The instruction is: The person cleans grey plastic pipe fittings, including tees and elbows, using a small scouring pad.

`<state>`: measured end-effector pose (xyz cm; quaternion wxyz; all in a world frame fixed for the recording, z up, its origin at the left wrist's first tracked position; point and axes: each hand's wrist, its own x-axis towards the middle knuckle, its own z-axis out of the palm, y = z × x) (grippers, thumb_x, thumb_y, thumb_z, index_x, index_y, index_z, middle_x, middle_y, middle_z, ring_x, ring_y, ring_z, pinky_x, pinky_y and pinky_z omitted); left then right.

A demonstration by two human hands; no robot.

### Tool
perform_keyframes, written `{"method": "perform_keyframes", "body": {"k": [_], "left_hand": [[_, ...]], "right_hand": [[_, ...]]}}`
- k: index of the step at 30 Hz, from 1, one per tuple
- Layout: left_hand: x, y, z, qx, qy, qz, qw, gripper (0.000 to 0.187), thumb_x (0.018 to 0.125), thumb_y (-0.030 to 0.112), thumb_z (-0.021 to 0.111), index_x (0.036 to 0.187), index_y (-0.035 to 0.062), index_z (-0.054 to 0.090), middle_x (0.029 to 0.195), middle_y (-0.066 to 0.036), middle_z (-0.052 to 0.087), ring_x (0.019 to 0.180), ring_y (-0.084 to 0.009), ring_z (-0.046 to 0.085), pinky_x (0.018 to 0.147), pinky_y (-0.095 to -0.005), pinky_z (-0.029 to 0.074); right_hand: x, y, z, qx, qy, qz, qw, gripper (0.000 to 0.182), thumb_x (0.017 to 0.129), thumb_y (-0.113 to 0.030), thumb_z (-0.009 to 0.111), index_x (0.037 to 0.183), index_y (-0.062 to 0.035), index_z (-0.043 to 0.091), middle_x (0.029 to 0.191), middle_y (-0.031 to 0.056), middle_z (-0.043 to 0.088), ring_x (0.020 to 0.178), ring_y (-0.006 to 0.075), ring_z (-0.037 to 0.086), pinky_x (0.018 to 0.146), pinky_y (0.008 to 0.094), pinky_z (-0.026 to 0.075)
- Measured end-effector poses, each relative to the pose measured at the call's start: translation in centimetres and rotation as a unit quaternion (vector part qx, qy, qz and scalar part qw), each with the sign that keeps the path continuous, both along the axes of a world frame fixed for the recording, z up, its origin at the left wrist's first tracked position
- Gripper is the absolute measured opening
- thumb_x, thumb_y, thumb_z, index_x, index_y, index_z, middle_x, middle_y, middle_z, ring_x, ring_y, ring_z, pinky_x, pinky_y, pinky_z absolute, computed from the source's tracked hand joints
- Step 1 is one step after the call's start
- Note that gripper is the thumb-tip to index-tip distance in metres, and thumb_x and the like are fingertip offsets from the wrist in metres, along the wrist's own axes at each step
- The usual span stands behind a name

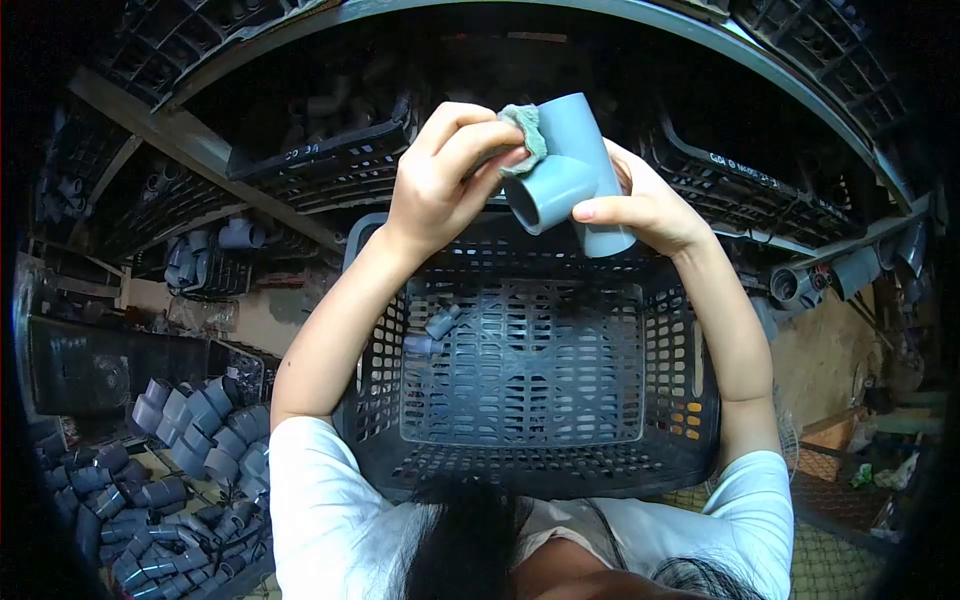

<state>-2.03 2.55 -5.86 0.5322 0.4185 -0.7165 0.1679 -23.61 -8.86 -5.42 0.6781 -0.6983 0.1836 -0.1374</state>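
Observation:
A grey plastic pipe tee (570, 170) is held up above the far rim of a black crate. My right hand (645, 200) grips it from the right, with the thumb lying along its lower part. In my left hand (450, 165) is a bunched green cloth (526, 138), pinched in the fingers and pressed against the tee's left side. One open end of the tee faces down and left. Below, the black plastic crate (705, 430) holds a couple of small grey fittings (425, 345) near its left wall.
Many grey pipe fittings (200, 425) lie piled at the lower left. Black crates (330, 160) sit on the metal-framed shelf (190, 140) ahead, with another crate (760, 185) to the right. More large fittings (800, 285) are at the far right.

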Motion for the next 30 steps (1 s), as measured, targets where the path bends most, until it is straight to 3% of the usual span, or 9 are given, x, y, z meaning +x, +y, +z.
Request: {"method": "perform_keyframes", "body": {"k": [5,8,13,14,19,23,25,27,30], "left_hand": [[-0.6,0.1,-0.4,0.049,-0.055,0.006,0.997,0.029,0.074,0.003,0.085,0.1,0.0065,0.072,0.094,-0.007,0.064,0.08,-0.019,0.065,0.065,-0.0291,0.055],[-1.5,-0.1,-0.5,0.033,-0.022,0.031,0.999,0.019,0.079,0.013,0.082,0.096,0.0106,0.074,0.087,-0.004,0.064,0.07,-0.0186,0.065,0.059,-0.0292,0.054],[-0.8,-0.4,-1.2,0.056,-0.027,0.08,0.995,0.017,0.083,0.017,0.078,0.099,0.0117,0.073,0.087,-0.005,0.064,0.069,-0.0214,0.066,0.06,-0.0302,0.055],[-0.7,-0.2,-1.4,0.096,-0.001,0.083,0.992,0.021,0.083,0.008,0.078,0.103,0.0074,0.072,0.09,-0.008,0.066,0.074,-0.0213,0.068,0.062,-0.031,0.056],[-3.4,0.1,-2.2,0.068,-0.133,0.067,0.987,0.03,0.078,0.01,0.079,0.107,0.013,0.073,0.086,-0.006,0.063,0.068,-0.0209,0.067,0.059,-0.0321,0.056],[-2.1,-0.9,-1.2,0.067,-0.039,0.144,0.987,0.028,0.084,0.011,0.075,0.112,0.0121,0.073,0.082,-0.006,0.061,0.063,-0.021,0.065,0.055,-0.032,0.054],[-2.6,-0.3,-1.6,0.072,-0.07,0.146,0.984,0.029,0.084,0.011,0.075,0.113,0.013,0.073,0.08,-0.006,0.06,0.061,-0.0199,0.064,0.054,-0.032,0.054],[-4.0,0.4,-2.4,0.066,-0.12,0.1,0.986,0.032,0.081,0.013,0.076,0.113,0.016,0.074,0.077,-0.003,0.058,0.061,-0.0167,0.061,0.053,-0.0303,0.053],[-3.6,0.4,-2.0,0.033,-0.19,0.099,0.976,0.037,0.077,0.015,0.077,0.114,0.0169,0.074,0.074,-0.002,0.055,0.06,-0.0157,0.06,0.051,-0.0288,0.051]], "right_hand": [[0.3,0.9,-0.3,-0.123,0.012,-0.012,0.992,0.11,0.069,-0.035,0.089,0.156,-0.002,0.032,0.144,0.0218,0.05,0.133,0.0306,0.051,0.112,0.0425,0.041],[0.7,1.2,-1.2,-0.245,0.012,-0.016,0.969,0.106,0.07,-0.031,0.084,0.157,-0.0043,0.03,0.148,0.0231,0.048,0.136,0.0328,0.049,0.111,0.0429,0.042],[0.9,2.1,-0.7,-0.268,0.02,-0.088,0.959,0.094,0.072,-0.025,0.077,0.154,-0.0017,0.036,0.142,0.024,0.054,0.127,0.0309,0.057,0.105,0.0388,0.047],[0.9,2.1,-0.7,-0.26,0.009,-0.115,0.959,0.091,0.073,-0.023,0.075,0.153,-0.0025,0.038,0.135,0.0251,0.059,0.119,0.0315,0.064,0.1,0.0387,0.05],[1.2,2.3,-1.8,-0.389,0.027,-0.134,0.911,0.091,0.073,-0.023,0.078,0.154,-0.011,0.038,0.128,0.0266,0.063,0.116,0.0404,0.065,0.097,0.0436,0.053],[0.9,3.0,-1.1,-0.39,0.07,-0.168,0.903,0.094,0.074,-0.015,0.077,0.157,-0.0101,0.033,0.127,0.0262,0.063,0.114,0.0378,0.066,0.098,0.0423,0.052],[1.0,3.2,-0.9,-0.366,0.099,-0.184,0.907,0.094,0.074,-0.01,0.077,0.157,-0.0089,0.032,0.131,0.0257,0.062,0.115,0.035,0.066,0.099,0.0395,0.051],[1.1,3.1,-1.7,-0.41,0.072,-0.169,0.894,0.097,0.073,-0.016,0.075,0.158,-0.0095,0.028,0.115,0.0283,0.067,0.105,0.0436,0.067,0.094,0.048,0.053],[1.2,3.3,-1.7,-0.442,0.066,-0.174,0.878,0.101,0.072,-0.014,0.076,0.159,-0.0077,0.025,0.121,0.0266,0.065,0.109,0.042,0.065,0.096,0.0475,0.052]]}}
